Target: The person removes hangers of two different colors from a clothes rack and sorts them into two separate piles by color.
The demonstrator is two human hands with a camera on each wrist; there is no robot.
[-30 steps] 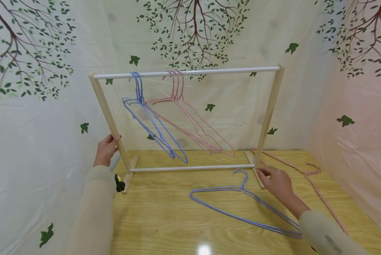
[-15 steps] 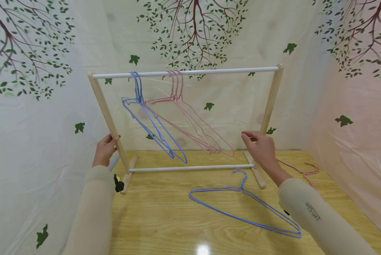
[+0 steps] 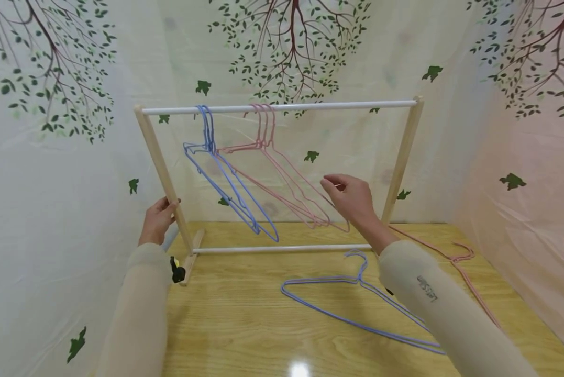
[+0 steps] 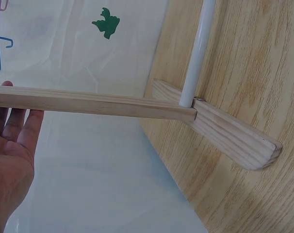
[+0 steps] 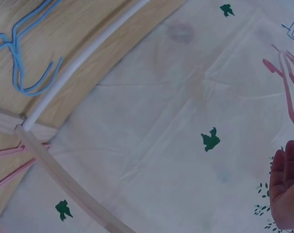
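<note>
A wooden clothes rack with white rails stands on the table, and my left hand (image 3: pixel 156 222) grips its left post (image 3: pixel 156 157) low down. In the left wrist view, the fingers (image 4: pixel 33 128) pass behind that post. My right hand (image 3: pixel 354 199) is raised in front of the rack's right half, fingers loosely bent and holding nothing. It overlaps the lower corner of the pink hangers (image 3: pixel 263 144) in the head view. Those hang from the top rail (image 3: pixel 338 106), right of several blue hangers (image 3: pixel 212 149).
Blue hangers (image 3: pixel 359 279) lie on the tabletop (image 3: pixel 244 314) before the rack, partly covered by my right sleeve (image 3: pixel 432 293). Pink hangers (image 3: pixel 456 258) lie at the right, beyond the right post (image 3: pixel 401 152). Patterned sheeting (image 3: pixel 282 178) encloses the back and sides.
My right hand has left the foot of the right post and moved up and left toward the hanging pink hangers. The left hand keeps its grip on the left post.
</note>
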